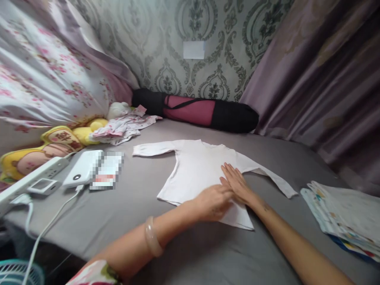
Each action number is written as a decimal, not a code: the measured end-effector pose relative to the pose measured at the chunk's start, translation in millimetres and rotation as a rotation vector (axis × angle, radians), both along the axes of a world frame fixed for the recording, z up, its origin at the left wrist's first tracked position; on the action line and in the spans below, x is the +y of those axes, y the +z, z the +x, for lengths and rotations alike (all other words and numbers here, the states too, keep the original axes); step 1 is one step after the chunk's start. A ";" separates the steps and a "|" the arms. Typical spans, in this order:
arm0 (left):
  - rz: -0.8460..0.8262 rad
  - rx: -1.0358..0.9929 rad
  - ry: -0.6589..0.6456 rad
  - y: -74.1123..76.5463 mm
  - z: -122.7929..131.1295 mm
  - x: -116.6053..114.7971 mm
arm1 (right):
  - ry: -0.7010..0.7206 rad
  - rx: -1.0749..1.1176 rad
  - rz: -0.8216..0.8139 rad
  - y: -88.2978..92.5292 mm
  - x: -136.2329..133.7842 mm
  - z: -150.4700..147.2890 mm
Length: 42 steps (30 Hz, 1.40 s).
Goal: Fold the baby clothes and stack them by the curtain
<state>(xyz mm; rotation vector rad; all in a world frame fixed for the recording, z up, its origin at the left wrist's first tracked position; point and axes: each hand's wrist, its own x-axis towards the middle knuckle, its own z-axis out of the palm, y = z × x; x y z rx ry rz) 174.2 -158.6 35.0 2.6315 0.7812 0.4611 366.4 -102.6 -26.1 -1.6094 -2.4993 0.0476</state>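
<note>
A white long-sleeved shirt point(192, 170) lies spread on the grey sheet, its neckline away from me and both sleeves stretched out to the sides. My right hand point(237, 184) rests flat on the right half of the shirt, fingers extended towards the collar. Close against it is my left hand point(212, 202), reaching across the shirt's lower part with loosely bent fingers that overlap the right hand. Its fingertips are partly hidden, and no object shows in it. A pale bangle point(152, 237) circles my left wrist.
Folded cloths point(344, 213) are stacked at the right. On the left lie a power strip point(50, 170), a white power bank point(83, 168) with a cable, plush toys point(29, 160) and crumpled clothing point(121, 126). A black and maroon long bag point(190, 111) lies along the wall.
</note>
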 end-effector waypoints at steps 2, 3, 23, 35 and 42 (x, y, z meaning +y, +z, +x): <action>0.078 0.094 0.194 -8.5 -29.2 11.6 | 0.036 0.009 0.003 0.4 -13.7 1.5; 0.095 0.148 0.267 -13.2 -44.3 15.4 | 0.051 0.013 0.001 1.6 -22.0 1.7; 0.107 0.387 0.485 -45.4 -130.6 15.3 | 0.132 0.157 -0.340 49.2 -134.2 8.8; 0.139 0.350 0.398 -16.8 -109.8 30.0 | -0.466 0.675 -0.239 92.8 -68.3 118.2; 0.022 0.310 0.247 5.8 -45.8 15.7 | -0.917 -0.079 -0.079 65.5 -30.0 150.0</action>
